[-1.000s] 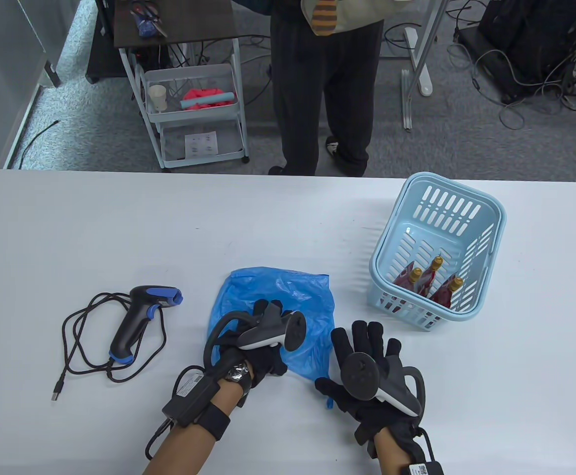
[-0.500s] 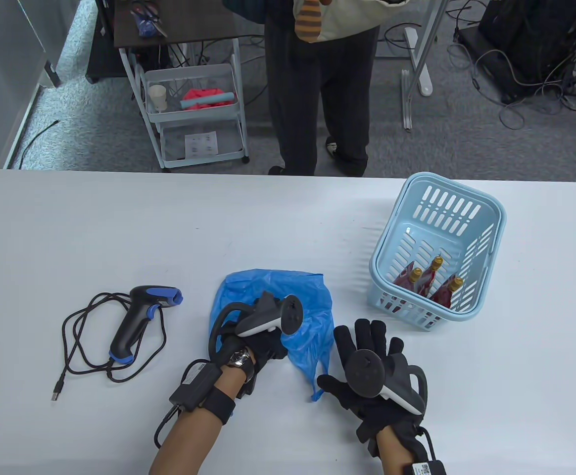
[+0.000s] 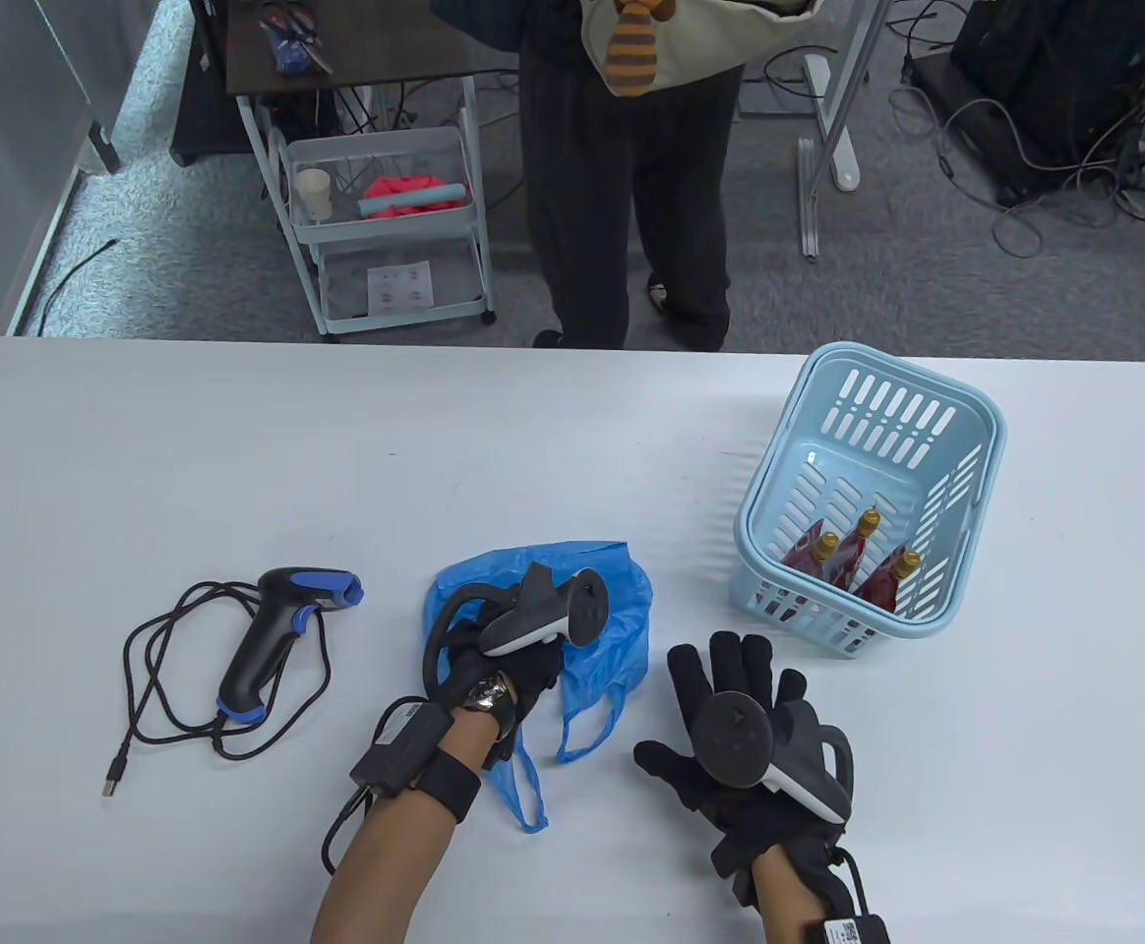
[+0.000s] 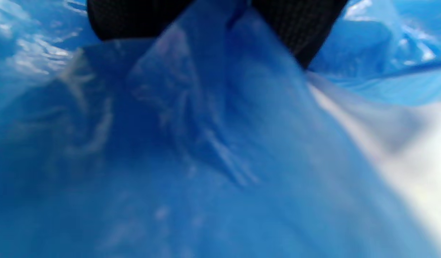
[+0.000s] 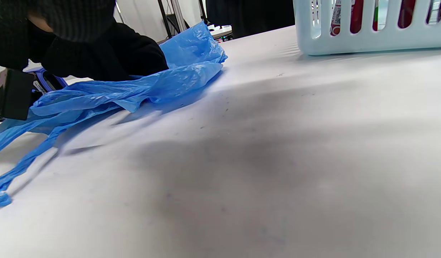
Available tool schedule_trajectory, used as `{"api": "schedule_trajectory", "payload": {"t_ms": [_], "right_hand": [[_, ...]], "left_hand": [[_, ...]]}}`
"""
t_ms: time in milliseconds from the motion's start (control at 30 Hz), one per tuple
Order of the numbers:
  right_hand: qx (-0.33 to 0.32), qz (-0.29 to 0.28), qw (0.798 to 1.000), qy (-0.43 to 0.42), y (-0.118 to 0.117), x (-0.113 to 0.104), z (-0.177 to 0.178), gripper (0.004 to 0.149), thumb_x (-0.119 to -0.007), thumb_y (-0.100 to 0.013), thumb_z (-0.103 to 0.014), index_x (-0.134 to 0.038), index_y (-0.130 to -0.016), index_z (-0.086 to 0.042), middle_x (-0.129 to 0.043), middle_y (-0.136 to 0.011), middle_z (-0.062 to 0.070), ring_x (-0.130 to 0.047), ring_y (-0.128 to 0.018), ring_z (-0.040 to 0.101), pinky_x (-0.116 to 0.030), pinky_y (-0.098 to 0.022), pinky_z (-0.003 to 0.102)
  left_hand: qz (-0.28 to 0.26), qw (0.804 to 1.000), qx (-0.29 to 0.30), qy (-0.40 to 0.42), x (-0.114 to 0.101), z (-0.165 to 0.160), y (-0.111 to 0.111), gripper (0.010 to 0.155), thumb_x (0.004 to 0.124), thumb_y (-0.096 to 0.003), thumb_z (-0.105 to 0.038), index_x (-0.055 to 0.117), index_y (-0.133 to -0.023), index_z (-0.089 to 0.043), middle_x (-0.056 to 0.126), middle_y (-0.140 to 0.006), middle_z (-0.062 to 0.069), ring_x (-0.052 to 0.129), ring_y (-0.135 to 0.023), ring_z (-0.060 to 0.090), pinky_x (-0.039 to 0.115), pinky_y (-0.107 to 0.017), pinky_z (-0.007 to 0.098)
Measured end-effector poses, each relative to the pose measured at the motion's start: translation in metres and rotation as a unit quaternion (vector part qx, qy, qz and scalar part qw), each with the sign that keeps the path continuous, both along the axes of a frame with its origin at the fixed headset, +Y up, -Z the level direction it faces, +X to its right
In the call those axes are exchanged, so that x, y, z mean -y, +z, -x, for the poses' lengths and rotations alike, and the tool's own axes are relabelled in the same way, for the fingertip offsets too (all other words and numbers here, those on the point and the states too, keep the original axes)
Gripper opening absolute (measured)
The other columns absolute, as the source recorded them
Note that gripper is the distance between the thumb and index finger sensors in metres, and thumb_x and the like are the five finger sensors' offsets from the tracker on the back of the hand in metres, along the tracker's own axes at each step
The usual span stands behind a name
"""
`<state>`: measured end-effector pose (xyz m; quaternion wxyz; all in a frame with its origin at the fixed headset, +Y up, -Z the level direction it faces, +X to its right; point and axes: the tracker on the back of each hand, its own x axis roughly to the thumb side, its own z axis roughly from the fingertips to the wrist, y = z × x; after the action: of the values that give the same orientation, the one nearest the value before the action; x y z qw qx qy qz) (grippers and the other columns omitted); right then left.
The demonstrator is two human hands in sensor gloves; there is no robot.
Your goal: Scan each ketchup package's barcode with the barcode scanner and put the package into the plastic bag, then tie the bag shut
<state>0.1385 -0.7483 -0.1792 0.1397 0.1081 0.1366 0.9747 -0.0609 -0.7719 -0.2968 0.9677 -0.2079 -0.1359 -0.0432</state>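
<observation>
Bare table (image 3: 533, 442) beyond bag (image 3: 622, 600); basket (image 3: 966, 551) blocks right.

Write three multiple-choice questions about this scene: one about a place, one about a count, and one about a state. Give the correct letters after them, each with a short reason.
1. Where does the barcode scanner lie?
A. in the basket
B. on the table, left of the blue plastic bag
C. in the right hand

2. How many ketchup packages stand in the light blue basket?
A. one
B. three
C. five

3. What is the right hand doing?
A. it grips the scanner
B. it pinches a bag handle
C. it is open, fingers straight, and holds nothing

Answers:
1. B, because the table view shows the scanner with its coiled cable left of the bag, untouched.
2. B, because three gold caps show above red packages in the basket.
3. C, because its fingers lie straight over the table, while only the left hand holds the bag.
</observation>
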Motion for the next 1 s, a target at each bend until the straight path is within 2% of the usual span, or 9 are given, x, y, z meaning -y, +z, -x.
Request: {"api": "schedule_trajectory", "payload": {"t_ms": [167,400,700,1000], "right_hand": [[0.002,-0.003,1.000,-0.001,0.000,-0.001,-0.001,0.092,-0.066,-0.051,-0.062,-0.019,-0.115,-0.017,-0.006,-0.116,0.024,0.000,-0.104,0.050,-0.007,-0.070,0.072],[0.003,-0.005,1.000,-0.004,0.000,-0.001,-0.002,0.092,-0.066,-0.051,-0.062,-0.019,-0.115,-0.017,-0.006,-0.116,0.024,0.000,-0.104,0.050,-0.007,-0.070,0.072],[0.006,-0.005,1.000,-0.003,0.000,-0.002,-0.004,0.092,-0.066,-0.051,-0.062,-0.019,-0.115,-0.017,-0.007,-0.116,0.025,0.000,-0.104,0.050,-0.007,-0.070,0.072],[0.005,-0.002,1.000,0.000,0.000,-0.003,-0.004,0.092,-0.066,-0.051,-0.062,-0.019,-0.115,-0.017,-0.006,-0.116,0.024,0.000,-0.104,0.050,-0.007,-0.070,0.072]], "left_hand": [[-0.013,1.000,-0.011,0.005,0.000,0.003,-0.003,0.041,0.084,-0.0448,-0.038,0.075,-0.085,-0.037,0.084,-0.082,-0.012,0.092,-0.071,0.024,0.083,-0.055,0.043],[-0.028,0.999,-0.013,0.034,-0.013,0.009,-0.003,0.040,0.084,-0.0445,-0.038,0.076,-0.084,-0.035,0.086,-0.079,-0.011,0.094,-0.068,0.023,0.084,-0.053,0.042],[-0.071,0.996,0.004,0.055,-0.050,0.018,0.003,0.040,0.084,-0.0442,-0.038,0.077,-0.083,-0.034,0.087,-0.078,-0.010,0.096,-0.065,0.023,0.085,-0.051,0.041],[-0.123,0.990,0.041,0.057,-0.089,0.026,0.021,0.040,0.084,-0.0440,-0.039,0.077,-0.083,-0.033,0.088,-0.077,-0.010,0.097,-0.062,0.022,0.086,-0.049,0.040]]}}
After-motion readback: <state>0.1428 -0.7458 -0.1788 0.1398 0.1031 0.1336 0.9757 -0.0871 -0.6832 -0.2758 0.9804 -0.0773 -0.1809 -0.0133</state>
